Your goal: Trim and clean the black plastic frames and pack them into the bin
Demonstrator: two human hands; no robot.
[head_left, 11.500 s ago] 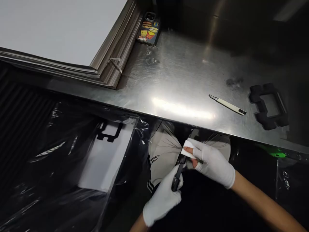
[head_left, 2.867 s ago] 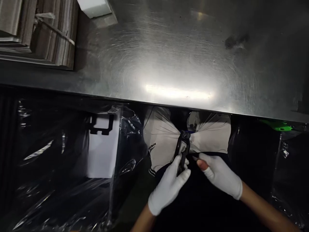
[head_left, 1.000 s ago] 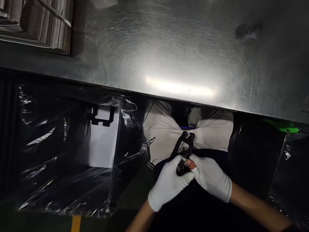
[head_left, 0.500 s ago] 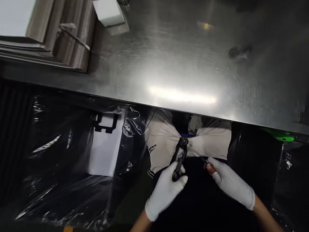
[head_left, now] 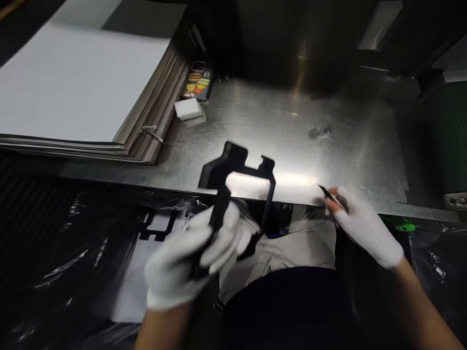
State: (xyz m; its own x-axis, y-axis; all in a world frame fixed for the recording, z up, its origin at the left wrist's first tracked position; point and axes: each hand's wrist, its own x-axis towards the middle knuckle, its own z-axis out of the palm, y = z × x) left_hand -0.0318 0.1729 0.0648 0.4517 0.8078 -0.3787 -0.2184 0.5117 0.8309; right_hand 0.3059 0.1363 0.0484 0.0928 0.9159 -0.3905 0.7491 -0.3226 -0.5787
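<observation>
My left hand (head_left: 182,262), in a white glove, is wrapped round one side of a black plastic frame (head_left: 221,199). The frame stands up tilted in front of the metal table's edge, its notched end pointing away from me. To the right, my right hand (head_left: 365,233) pinches a small knife (head_left: 328,193) with a dark pointed tip. Bare fingertips show out of that white glove. The knife is apart from the frame. Motion blurs the left hand and the lower part of the frame.
A stack of sheets (head_left: 83,82) fills the table's left side. Beside it lie a phone (head_left: 199,85) and a white block (head_left: 188,109). Below the metal table (head_left: 255,121), left, another black frame (head_left: 159,237) rests on a white sheet (head_left: 136,282) amid clear plastic. A green bin (head_left: 450,136) stands right.
My left hand has raised the black frame from my lap towards the table edge, turning it to face me. My right hand has moved up and right with the knife. The view has tipped upward.
</observation>
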